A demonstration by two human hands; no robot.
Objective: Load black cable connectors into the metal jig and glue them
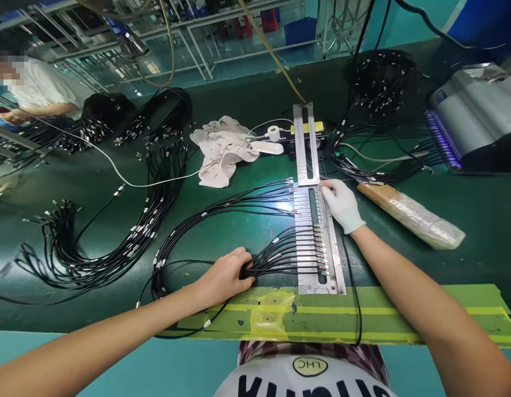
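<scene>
A bundle of black cables (265,262) runs through my bare left hand (228,275), whose fingers are wrapped round it. The bundle fans out to the right, and its connector ends sit side by side in the slots of a metal fixture (302,248). My right hand (342,204), in a white glove, is at the fixture's upper right edge. Its thumb and fingertips are pinched together there; what they hold, if anything, is hidden. Beyond the hand lies the slotted metal plate (301,138). More loose cables (234,201) reach the fixture's left edge.
A large cable bundle (131,248) curves across the left of the bench. Behind the fixture are a crumpled cloth (222,151) and a black box (288,138). To the right lie a wrapped package (416,218) and a grey machine (478,116). A co-worker (44,88) is at far left.
</scene>
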